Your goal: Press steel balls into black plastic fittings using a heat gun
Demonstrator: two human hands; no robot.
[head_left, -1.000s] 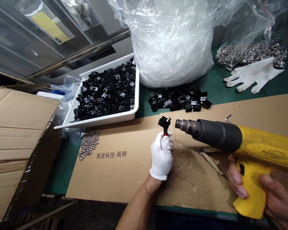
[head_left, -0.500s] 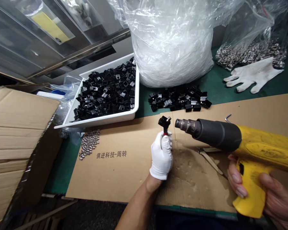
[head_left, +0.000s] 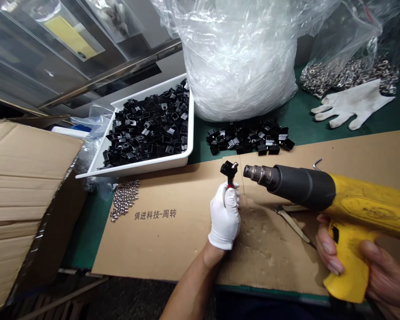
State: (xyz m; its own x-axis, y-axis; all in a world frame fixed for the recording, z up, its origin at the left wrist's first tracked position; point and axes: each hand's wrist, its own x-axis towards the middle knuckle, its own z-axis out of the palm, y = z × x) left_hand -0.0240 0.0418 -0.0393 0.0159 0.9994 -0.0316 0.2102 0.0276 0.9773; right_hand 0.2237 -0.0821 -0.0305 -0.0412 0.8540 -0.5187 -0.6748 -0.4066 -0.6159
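Left hand (head_left: 224,218): gloved in white, closed narrow on a thin stem, red band showing just above the fingers.
Part: black plastic part (head_left: 229,169) sits on top of that stem, metal stud up, held clear of the bench, over the far edge of the cardboard sheet (head_left: 173,249).
Right hand (head_left: 383,275): bare, wrapped round the grip of a yellow heat gun (head_left: 303,186).
Gap: nozzle (head_left: 257,173) points left at the part, just beside it, not touching. We can't tell from this view if the gun is running.
Done: we see one part in hand. Loose black parts (head_left: 250,140) lie in a low heap on the green bench mat (head_left: 300,120).
Remaining: white tray (head_left: 136,168) is heaped with black parts (head_left: 146,129). Steel balls (head_left: 125,200) lie in a strip on the cardboard near the tray. Bagged metal rings (head_left: 346,75) sit at far right. We can't tell finished parts from unfinished.
Edges: tray corner overhangs the cardboard's far edge; open cardboard box (head_left: 26,186) walls off the left side.
Room: open cardboard left of the left hand. Right side is tighter: metal tongs (head_left: 291,224) lie under the gun.
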